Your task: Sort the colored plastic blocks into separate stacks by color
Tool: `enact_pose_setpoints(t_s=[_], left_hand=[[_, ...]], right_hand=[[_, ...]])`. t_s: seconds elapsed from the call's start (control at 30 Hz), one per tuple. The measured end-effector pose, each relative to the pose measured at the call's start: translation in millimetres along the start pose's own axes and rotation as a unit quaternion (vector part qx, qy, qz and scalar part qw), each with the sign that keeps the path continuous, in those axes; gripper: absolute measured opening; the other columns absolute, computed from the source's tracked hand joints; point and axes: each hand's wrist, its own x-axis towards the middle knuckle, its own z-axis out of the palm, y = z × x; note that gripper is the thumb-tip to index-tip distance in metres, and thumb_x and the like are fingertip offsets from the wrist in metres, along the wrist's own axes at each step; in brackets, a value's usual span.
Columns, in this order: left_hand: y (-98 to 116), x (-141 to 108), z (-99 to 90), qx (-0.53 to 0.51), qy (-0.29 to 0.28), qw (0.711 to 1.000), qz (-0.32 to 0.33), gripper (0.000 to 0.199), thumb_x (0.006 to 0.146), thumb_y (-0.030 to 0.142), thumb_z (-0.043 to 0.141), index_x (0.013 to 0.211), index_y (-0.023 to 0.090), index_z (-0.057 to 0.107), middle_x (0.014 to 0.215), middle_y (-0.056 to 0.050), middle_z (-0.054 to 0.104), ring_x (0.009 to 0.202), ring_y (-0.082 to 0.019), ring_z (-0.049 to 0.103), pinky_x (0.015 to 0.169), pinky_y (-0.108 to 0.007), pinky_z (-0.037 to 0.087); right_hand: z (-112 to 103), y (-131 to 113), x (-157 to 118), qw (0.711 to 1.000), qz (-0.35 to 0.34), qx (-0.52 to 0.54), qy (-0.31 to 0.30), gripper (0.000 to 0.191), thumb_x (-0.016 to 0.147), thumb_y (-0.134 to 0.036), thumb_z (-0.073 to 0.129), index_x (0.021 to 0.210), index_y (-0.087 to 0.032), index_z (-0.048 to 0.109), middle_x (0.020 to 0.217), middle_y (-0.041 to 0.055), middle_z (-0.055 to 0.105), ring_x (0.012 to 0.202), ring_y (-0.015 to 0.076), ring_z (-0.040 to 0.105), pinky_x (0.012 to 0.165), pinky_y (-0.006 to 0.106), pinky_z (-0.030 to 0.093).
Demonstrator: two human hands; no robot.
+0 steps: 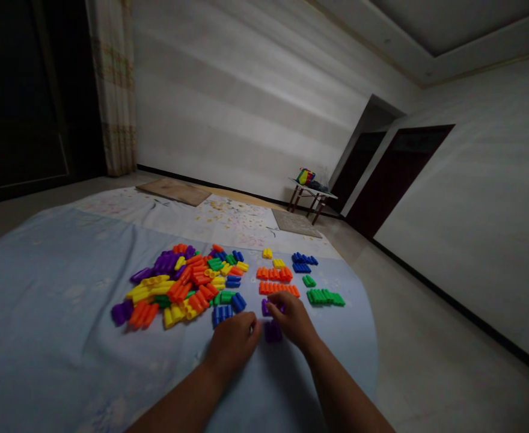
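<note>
My right hand [288,316] is closed over a purple block [265,307] in the right-hand group, its fingers pinched at the block. Just below lies another purple block [273,331]. My left hand [236,338] is curled on the cloth beside the blue blocks [222,315]; whether it holds anything is hidden. A mixed heap of orange, yellow, purple, green and blue blocks [183,282] spreads to the left. On the right, blocks lie grouped by colour: yellow [279,263], orange [279,289], blue [305,259] and green [326,297].
A light blue cloth [66,270] covers the rounded table. At its far side lie a brown board [174,190] and a grey board [296,222]. Beyond stands a small table [312,191] with a colourful bag [305,176] on it.
</note>
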Motion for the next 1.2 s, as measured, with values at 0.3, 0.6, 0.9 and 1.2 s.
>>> enact_pose_setpoints(t_s=[0.3, 0.6, 0.9, 1.2], left_hand=[[-31, 14, -20.8, -0.114, 0.283, 0.952, 0.036, 0.030, 0.091, 0.029, 0.028, 0.078, 0.020, 0.053, 0.075, -0.003, 0.058, 0.078, -0.015, 0.056, 0.074, -0.027, 0.042], [-38, 15, -9.0, -0.138, 0.284, 0.947, 0.055, 0.028, 0.091, 0.027, 0.030, 0.072, 0.020, 0.051, 0.072, -0.002, 0.056, 0.072, -0.015, 0.055, 0.070, -0.025, 0.043], [-31, 13, -7.1, -0.139, 0.161, 0.977, 0.001, 0.037, 0.090, 0.037, 0.026, 0.075, 0.019, 0.054, 0.073, -0.003, 0.060, 0.073, -0.016, 0.057, 0.070, -0.027, 0.042], [-20, 11, -8.2, -0.127, 0.026, 0.992, 0.003, 0.038, 0.088, 0.041, 0.030, 0.075, 0.020, 0.059, 0.074, -0.002, 0.064, 0.071, -0.015, 0.058, 0.064, -0.024, 0.040]], right_hand=[[33, -41, 10, 0.986, -0.077, -0.066, -0.130, 0.027, 0.073, -0.019, 0.066, 0.099, -0.021, 0.063, 0.096, 0.0045, 0.061, 0.089, 0.0177, 0.055, 0.081, 0.029, 0.042], [61, -50, 23, 0.952, -0.159, -0.209, -0.158, 0.020, 0.085, -0.022, 0.053, 0.103, -0.020, 0.061, 0.093, 0.0066, 0.062, 0.087, 0.0208, 0.053, 0.077, 0.032, 0.041], [-5, -8, 11, 1.000, -0.014, -0.021, -0.012, 0.023, 0.087, -0.024, 0.045, 0.104, -0.018, 0.061, 0.097, 0.0056, 0.065, 0.090, 0.0184, 0.057, 0.081, 0.029, 0.042], [-48, 72, -13, 0.993, 0.102, -0.033, -0.045, 0.031, 0.085, -0.030, 0.040, 0.092, -0.015, 0.066, 0.082, 0.0048, 0.068, 0.076, 0.0184, 0.062, 0.068, 0.027, 0.046]])
